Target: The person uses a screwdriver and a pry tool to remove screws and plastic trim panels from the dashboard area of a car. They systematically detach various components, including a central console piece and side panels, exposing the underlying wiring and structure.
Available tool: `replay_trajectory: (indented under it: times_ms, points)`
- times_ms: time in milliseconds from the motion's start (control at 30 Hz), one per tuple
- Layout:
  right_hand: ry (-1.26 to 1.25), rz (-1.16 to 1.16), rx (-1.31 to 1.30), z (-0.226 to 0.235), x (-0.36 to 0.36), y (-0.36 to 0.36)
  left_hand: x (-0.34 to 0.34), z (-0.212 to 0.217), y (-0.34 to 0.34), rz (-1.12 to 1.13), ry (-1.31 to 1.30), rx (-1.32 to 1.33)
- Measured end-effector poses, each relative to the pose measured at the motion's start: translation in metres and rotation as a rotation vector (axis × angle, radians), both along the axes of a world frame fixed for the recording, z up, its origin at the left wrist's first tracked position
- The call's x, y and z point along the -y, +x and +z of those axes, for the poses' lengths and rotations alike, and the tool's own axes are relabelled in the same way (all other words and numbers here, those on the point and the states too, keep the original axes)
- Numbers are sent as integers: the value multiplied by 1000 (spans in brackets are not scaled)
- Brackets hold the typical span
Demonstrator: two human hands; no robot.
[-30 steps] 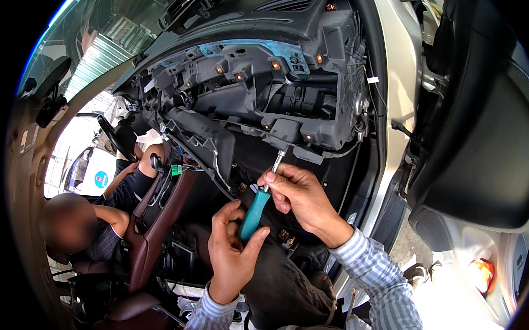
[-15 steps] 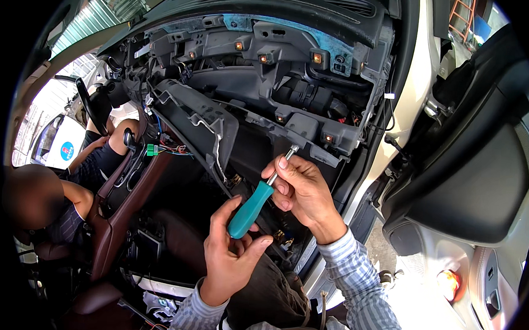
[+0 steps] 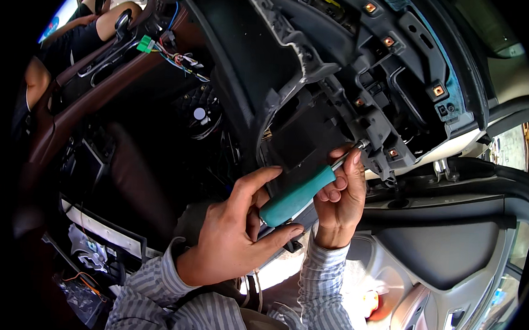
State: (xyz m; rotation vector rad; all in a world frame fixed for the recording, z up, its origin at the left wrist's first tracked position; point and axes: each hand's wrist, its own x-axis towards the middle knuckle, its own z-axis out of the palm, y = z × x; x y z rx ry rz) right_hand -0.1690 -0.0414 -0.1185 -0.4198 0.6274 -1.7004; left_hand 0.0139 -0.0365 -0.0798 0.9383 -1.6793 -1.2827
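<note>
A nut driver (image 3: 297,196) with a green handle slants up and to the right, its socket end at the lower dashboard frame (image 3: 377,127). Whether the socket sits on a fastener is too small to tell. My right hand (image 3: 344,201) pinches the metal shaft just behind the socket, fingers curled beneath. My left hand (image 3: 223,237) is loosely wrapped round the butt of the handle, with the forefinger above and the thumb below. Some left fingers are hidden behind the handle. Several copper-coloured clips (image 3: 388,42) show in the frame.
A person's bare leg (image 3: 114,21) shows beyond the brown centre console (image 3: 59,123). A green connector (image 3: 146,43) with loose wires hangs beside the dashboard. The opened door's panel (image 3: 443,255) stands to the right. Loose parts (image 3: 89,249) lie at the lower left.
The view has turned and come closer to the dashboard's lower edge. Both hands stay on the nut driver, its socket still at the frame. The driver appears tilted further to the right.
</note>
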Motion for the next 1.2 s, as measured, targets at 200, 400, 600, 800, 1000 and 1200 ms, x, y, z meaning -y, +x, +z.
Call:
replay_trajectory:
  times_ms: [200,400,600,800,1000,1200]
  points:
    - [-126,60,19,3,6,7,10,-22,5,-33,-318,129]
    - [-155,152,104,1,-1,-1,14,-25,0,96,-314,34]
    - [-128,105,-50,-6,3,5,17,-19,12,-58,-233,119]
    - [-93,159,85,4,-1,0,15,-18,10,21,-265,41]
    - [-55,32,73,8,6,11,21,-14,6,17,-306,17]
    - [-71,98,17,1,-1,0,28,-13,12,-81,-168,102]
